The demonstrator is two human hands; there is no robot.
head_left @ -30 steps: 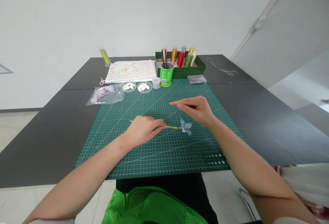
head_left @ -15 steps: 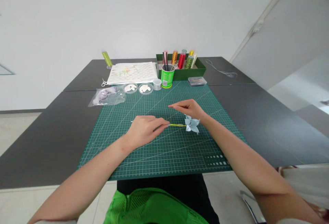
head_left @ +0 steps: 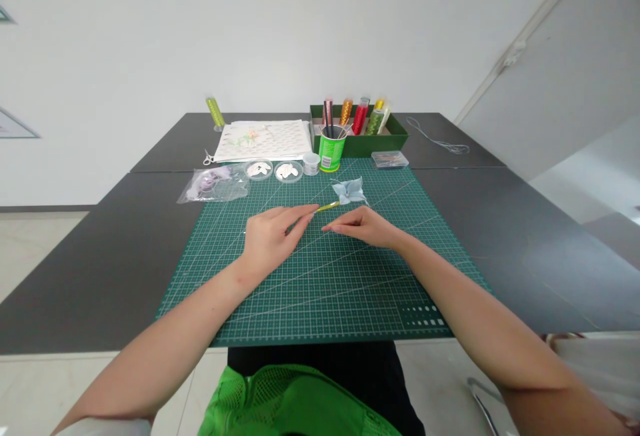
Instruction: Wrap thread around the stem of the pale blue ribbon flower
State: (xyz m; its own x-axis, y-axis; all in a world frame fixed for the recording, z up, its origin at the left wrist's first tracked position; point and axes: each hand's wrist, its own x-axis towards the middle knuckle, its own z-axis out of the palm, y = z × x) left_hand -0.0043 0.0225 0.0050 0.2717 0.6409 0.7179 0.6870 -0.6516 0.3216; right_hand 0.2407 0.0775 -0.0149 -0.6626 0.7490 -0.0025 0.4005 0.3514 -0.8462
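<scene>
Between the thumb and fingers of my left hand [head_left: 273,233] is the yellow-green stem of a pale blue artificial flower [head_left: 350,191]. The bloom points away to the right, beyond the fingertips. My right hand [head_left: 363,226] is just nearer to me than the bloom, its thumb and fingertips pinched together. Whatever lies in that pinch is too small to make out. Both hands are above a green cutting mat [head_left: 320,303] printed with a white grid.
At the back stands a green box [head_left: 370,148] with several thread spools, and before it a green can [head_left: 331,153] of tools. White sheets [head_left: 265,143], two dishes of white pieces [head_left: 287,171], a plastic bag [head_left: 215,184], scissors [head_left: 209,158] and a clear case [head_left: 390,159] lie around.
The flower has swung away from me, its bloom now beyond my right hand. My right hand has come down nearer to me, while my left hand still grips the stem.
</scene>
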